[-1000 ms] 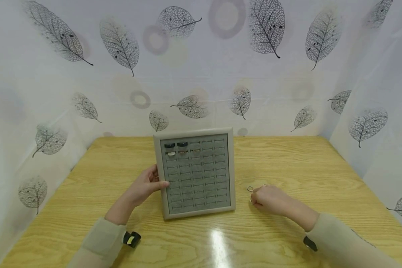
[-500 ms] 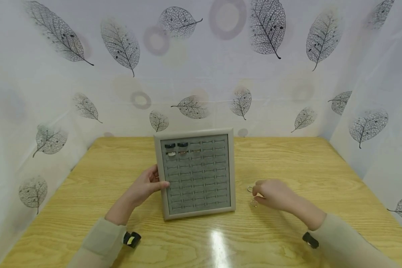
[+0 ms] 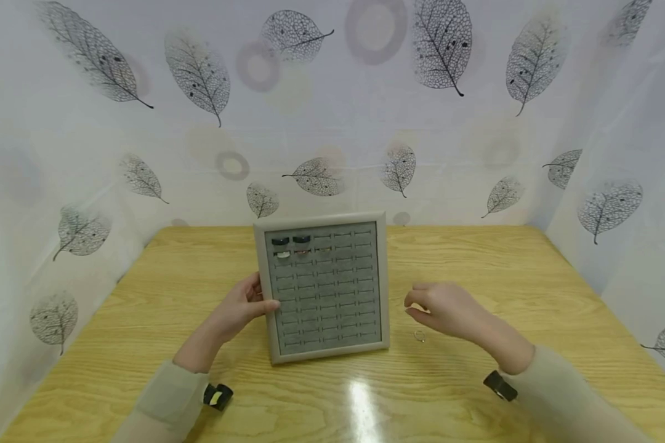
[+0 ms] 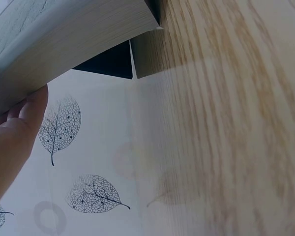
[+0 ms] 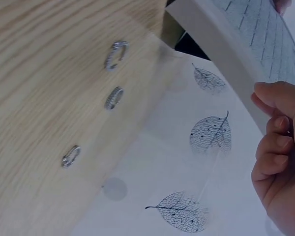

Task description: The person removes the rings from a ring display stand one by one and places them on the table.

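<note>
From where I stand, the work looks only a little way along: a framed ring board (image 3: pixel 385 280) stands on the table (image 3: pixel 476 264), leaning slightly back, with rings in the upper left of its grey face and, by my judgement, most of its slots unfilled. I count five rings seated: two black rings (image 3: pixel 280 241) side by side in the top row, then in the second row one pale ring (image 3: pixel 282 254) and two thin coppery ones (image 3: pixel 302 251). The slots run five across; the rows below are too fine for me to count surely. What seems left is three loose silvery rings (image 5: pixel 114 98), lying apart from one another on the table to the right of the board, as the right wrist view shows; the head view gives me just one, and the hand probably covers the others. There are two hands at it, one board between them. The left hand (image 3: pixel 241 311) grips the board's left edge, thumb on the front and fingers behind. The right hand (image 3: pixel 449 311) hovers by the board's right side with fingers bent and the gap to the thumb narrow; whether a ring sits between the tips, I cannot tell.
</note>
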A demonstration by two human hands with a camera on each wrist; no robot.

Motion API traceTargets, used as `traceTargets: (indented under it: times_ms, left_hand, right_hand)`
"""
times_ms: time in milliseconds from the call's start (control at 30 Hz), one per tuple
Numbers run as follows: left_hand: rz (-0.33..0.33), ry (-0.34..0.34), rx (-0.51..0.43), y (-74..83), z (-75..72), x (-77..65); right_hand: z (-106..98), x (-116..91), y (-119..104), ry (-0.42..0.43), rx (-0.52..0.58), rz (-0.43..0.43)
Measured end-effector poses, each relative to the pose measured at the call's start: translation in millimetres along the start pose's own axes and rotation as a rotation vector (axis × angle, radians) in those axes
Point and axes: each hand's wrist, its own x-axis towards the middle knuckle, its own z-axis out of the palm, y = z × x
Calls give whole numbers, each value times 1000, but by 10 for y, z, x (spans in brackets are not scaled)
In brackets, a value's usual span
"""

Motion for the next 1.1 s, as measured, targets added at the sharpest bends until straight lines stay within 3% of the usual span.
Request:
traceTargets:
  times_ms: [600,900,1100]
  left_hand:
    - [0,-1,-4,7,-4,-5]
    - [65,-31,28,-40,-30,2]
    - [9,-13,7,-8,-5,7]
  right_hand:
    - [-4,523,-166,274,42,-160]
    - [7,801,-253,350,50,-178]
    - [24,985,-291,445,48,-169]
